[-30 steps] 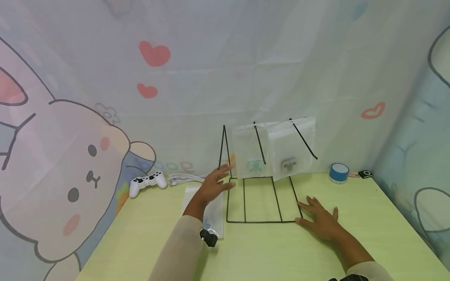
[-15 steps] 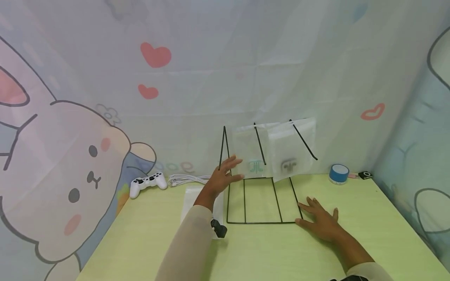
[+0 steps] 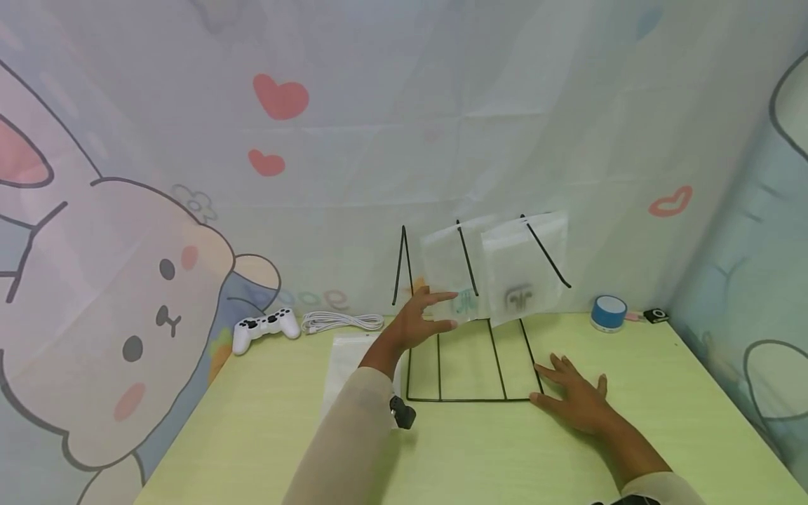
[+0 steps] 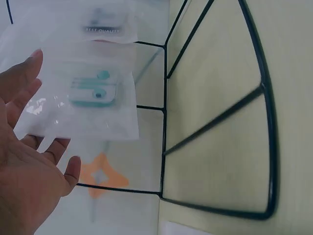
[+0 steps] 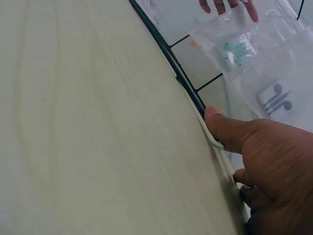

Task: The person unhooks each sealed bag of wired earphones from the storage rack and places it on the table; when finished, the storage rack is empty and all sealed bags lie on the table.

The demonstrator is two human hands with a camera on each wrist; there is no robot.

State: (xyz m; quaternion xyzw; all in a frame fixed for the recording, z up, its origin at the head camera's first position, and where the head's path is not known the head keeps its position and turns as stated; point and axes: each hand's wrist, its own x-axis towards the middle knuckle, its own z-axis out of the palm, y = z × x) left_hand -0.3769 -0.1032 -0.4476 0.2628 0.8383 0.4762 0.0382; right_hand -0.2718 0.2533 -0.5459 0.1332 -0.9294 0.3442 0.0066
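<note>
Shifted rightward, the outstretched left hand [image 3: 419, 322] touches the tilted teal-marked bag [image 3: 444, 258] while the spread right hand [image 3: 577, 400] rests against the rack [image 3: 470, 400].

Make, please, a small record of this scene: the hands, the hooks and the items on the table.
Left hand: fingers extended, at the teal-marked bag
Right hand: touching the front right corner of the black wire rack
Left hook: no bag
Middle hook: teal-marked bag
Right hook: dark-marked bag
Table, left: white bag lying flat, game controller, coiled cable
Table, right: blue-and-white cylinder, small black device
</note>
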